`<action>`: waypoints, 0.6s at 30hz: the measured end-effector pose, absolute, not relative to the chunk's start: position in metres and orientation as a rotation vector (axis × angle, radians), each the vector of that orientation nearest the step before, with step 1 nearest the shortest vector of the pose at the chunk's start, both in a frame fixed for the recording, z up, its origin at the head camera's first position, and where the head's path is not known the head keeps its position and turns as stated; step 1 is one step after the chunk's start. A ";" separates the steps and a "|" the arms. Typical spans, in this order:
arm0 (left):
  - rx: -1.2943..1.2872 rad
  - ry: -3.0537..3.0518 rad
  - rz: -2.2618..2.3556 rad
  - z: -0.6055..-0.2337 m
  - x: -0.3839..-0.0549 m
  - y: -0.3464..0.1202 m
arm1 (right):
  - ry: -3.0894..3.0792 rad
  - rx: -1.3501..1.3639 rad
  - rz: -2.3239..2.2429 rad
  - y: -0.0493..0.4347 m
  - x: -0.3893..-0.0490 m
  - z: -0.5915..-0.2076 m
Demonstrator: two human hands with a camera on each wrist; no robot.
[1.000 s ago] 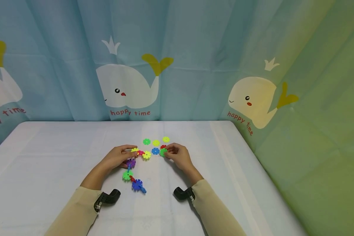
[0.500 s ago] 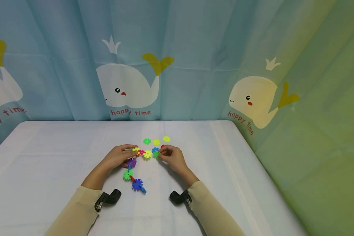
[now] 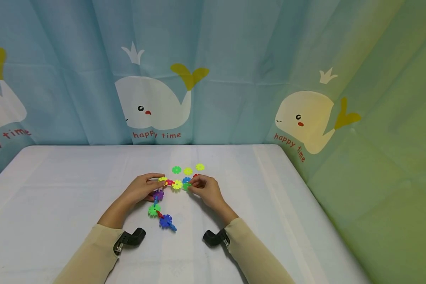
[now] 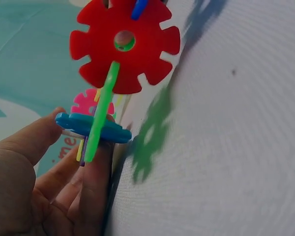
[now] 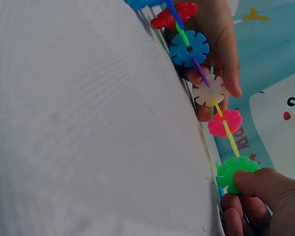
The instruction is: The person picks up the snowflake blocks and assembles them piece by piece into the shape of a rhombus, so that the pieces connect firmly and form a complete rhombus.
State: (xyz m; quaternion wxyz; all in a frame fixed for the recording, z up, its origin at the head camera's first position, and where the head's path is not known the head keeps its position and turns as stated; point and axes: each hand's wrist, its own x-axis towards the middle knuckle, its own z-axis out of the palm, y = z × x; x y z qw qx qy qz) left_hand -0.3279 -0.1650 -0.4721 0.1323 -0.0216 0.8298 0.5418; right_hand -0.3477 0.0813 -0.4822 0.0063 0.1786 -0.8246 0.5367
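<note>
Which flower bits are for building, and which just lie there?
In use:
chain, in the left hand
held green disc, in the right hand

Seemingly just lying there:
loose green disc
near yellow disc
far yellow disc
blue disc
red disc, part-hidden

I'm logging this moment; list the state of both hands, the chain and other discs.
Left hand: gripping the chain.
Right hand: pinching a green disc.
Chain: linked, bent.
That green disc: at the chain's yellow end; joining unclear.
Loose green disc: flat on table.
Loose yellow discs: flat on table.
Loose blue disc: flat, partly hidden.
Loose red disc: mostly hidden.
</note>
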 end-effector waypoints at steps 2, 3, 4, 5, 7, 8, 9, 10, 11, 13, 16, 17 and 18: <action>-0.076 2.406 1.579 -0.472 -0.328 -0.164 | -2.585 0.559 1.676 0.081 -0.348 -0.482; -0.075 2.404 1.584 -0.472 -0.328 -0.164 | -2.585 0.562 1.676 0.081 -0.348 -0.482; -0.066 2.402 1.585 -0.472 -0.328 -0.164 | -2.588 0.558 1.676 0.081 -0.348 -0.482; -0.065 2.396 1.591 -0.471 -0.328 -0.164 | -2.585 0.570 1.671 0.081 -0.348 -0.482; -0.054 2.387 1.601 -0.471 -0.328 -0.164 | -2.585 0.579 1.665 0.081 -0.348 -0.482; -0.050 2.386 1.604 -0.471 -0.328 -0.164 | -2.585 0.583 1.660 0.081 -0.348 -0.483; -0.047 2.382 1.607 -0.471 -0.328 -0.164 | -2.584 0.585 1.660 0.081 -0.348 -0.483; -0.049 2.381 1.609 -0.471 -0.328 -0.164 | -2.584 0.586 1.656 0.081 -0.348 -0.483; -0.055 2.378 1.611 -0.472 -0.328 -0.163 | -2.585 0.585 1.655 0.081 -0.348 -0.483; -0.070 2.376 1.611 -0.472 -0.329 -0.163 | -2.589 0.577 1.654 0.081 -0.349 -0.483; -0.057 2.383 1.596 -0.473 -0.329 -0.162 | -2.590 0.573 1.652 0.081 -0.349 -0.483; -0.062 2.381 1.596 -0.473 -0.329 -0.162 | -2.591 0.572 1.654 0.081 -0.349 -0.483; -0.064 2.381 1.595 -0.473 -0.329 -0.162 | -2.590 0.573 1.655 0.081 -0.349 -0.483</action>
